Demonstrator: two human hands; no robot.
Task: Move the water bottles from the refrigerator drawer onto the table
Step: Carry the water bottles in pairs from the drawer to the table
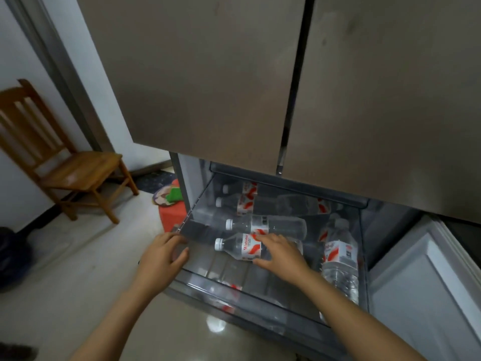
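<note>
The refrigerator drawer (260,306) is pulled out below the two closed upper doors. Several clear water bottles with white caps and red-and-white labels lie inside it. My right hand (281,252) wraps around the nearest lying bottle (234,246), fingers over its top and thumb under its label. A second bottle (268,225) lies just behind that one. Another bottle (339,264) lies lengthwise at the drawer's right side. My left hand (162,255) rests on the drawer's left front corner, fingers loosely curved over the clear rim. No table is in view.
A wooden chair (65,162) stands at the left against the white wall. An orange stool (171,214) with a colourful cloth sits beside the fridge. The lower right fridge door (426,282) hangs open. Dark objects sit at the far left floor edge.
</note>
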